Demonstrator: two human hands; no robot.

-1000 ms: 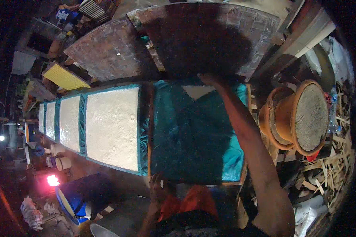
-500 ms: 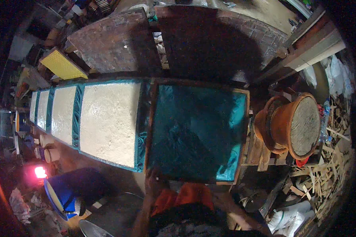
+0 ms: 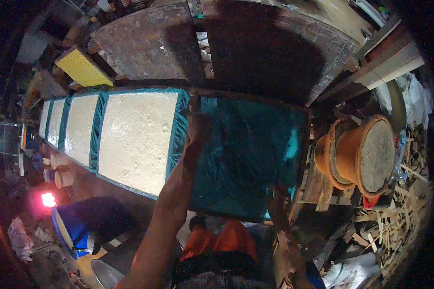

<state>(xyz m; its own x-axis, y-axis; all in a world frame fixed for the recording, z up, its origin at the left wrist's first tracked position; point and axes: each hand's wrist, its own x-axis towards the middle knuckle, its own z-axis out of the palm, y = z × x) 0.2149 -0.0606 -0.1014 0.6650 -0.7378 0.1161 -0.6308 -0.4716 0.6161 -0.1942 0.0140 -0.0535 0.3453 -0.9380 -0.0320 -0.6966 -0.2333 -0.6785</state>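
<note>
The teal cloth (image 3: 241, 144) is lining a shallow wooden frame (image 3: 304, 154) in the middle, directly in front of the person, and is lying dark and wrinkled under a broad shadow, with a bright patch catching light along its right side. The left hand (image 3: 197, 126) is resting at the frame's left side, toward the far corner; it is too dark to tell whether the fingers are gripping the edge or lying loose. The right hand (image 3: 278, 202) is lying over the near right part of the cloth, its fingers pointing away from the person; whether they are pinching the fabric, I cannot tell. To the left, a row of white slabs (image 3: 137, 137) is stretching away, each one being bordered by teal cloth, the largest sitting just beside the frame. Dark boards (image 3: 140, 48) are standing beyond the row and the frame, and a yellow panel (image 3: 84, 67) is leaning at the far left. Two clay pots (image 3: 347, 153) are sitting close together right of the frame, the right one showing a grey top. Wood scraps (image 3: 393, 207) are littering the right side, and a white sack (image 3: 349, 269) is lying near them. A blue drum (image 3: 84, 243) is sitting at the near left, below a pinkish light (image 3: 48, 199).
</note>
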